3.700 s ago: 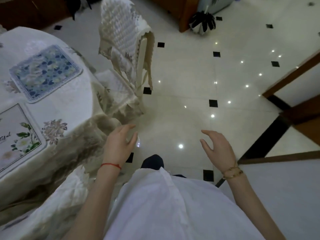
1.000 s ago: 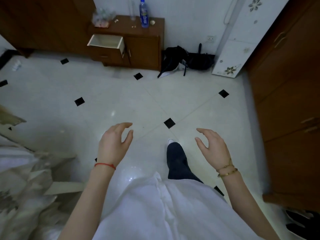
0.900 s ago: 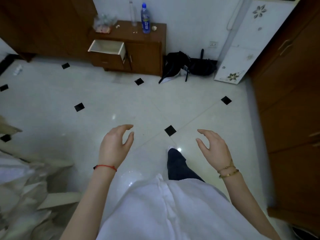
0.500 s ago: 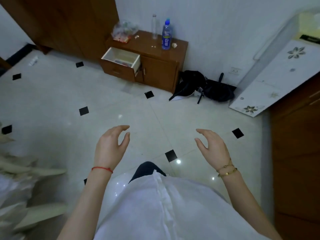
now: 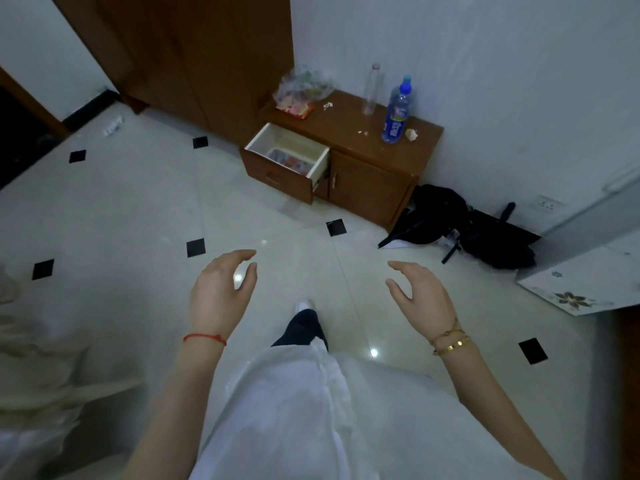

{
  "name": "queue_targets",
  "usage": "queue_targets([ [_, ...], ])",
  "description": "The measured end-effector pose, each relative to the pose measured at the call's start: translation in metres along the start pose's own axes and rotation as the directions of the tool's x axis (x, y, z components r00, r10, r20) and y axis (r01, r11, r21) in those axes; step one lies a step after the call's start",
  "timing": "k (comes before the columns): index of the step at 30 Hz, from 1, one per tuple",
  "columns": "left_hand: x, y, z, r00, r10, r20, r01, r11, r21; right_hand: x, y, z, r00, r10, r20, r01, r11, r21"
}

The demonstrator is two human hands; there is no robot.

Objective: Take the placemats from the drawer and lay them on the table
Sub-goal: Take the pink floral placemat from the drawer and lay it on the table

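A low brown cabinet (image 5: 374,174) stands against the white wall ahead. Its white-lined drawer (image 5: 313,155) is pulled out, and a patterned placemat (image 5: 289,160) with red and blue shows inside it. My left hand (image 5: 221,296) and my right hand (image 5: 419,296) hang in front of me over the floor, fingers loosely curved, holding nothing. Both hands are well short of the drawer. The table is out of sight except for some pale cloth (image 5: 41,368) at the lower left.
On the cabinet top stand a blue-labelled water bottle (image 5: 396,114), a clear bottle (image 5: 370,90) and a plastic bag (image 5: 301,90). A black bag (image 5: 446,220) lies on the floor right of the cabinet. A white floral panel (image 5: 585,278) leans at the right. A tall brown wardrobe (image 5: 207,53) stands behind.
I have turned away from the table with its two laid placemats and walked toward the cabinet, which now looks larger and nearer. Both hands stayed empty and in the same pose.
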State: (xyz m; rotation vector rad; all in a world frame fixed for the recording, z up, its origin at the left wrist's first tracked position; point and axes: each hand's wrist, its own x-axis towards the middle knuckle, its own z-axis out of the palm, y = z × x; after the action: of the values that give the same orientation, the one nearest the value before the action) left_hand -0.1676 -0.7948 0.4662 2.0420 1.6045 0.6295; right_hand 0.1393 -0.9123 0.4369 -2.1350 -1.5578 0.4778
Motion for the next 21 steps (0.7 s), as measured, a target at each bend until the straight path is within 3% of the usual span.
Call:
queue_targets([
  [8,0.197,-0.023,-0.035,0.998,0.062,-0.015,-0.061,0.996,0.060,0.192,-0.065,0.012,0.998,-0.043,-0.051,0.045,0.998,0.033],
  [21,0.415,-0.072,-0.006,0.997,0.051,0.053,-0.055,0.996,0.071,0.417,-0.093,0.075,0.997,-0.017,0.076,0.011,0.996,0.085],
])
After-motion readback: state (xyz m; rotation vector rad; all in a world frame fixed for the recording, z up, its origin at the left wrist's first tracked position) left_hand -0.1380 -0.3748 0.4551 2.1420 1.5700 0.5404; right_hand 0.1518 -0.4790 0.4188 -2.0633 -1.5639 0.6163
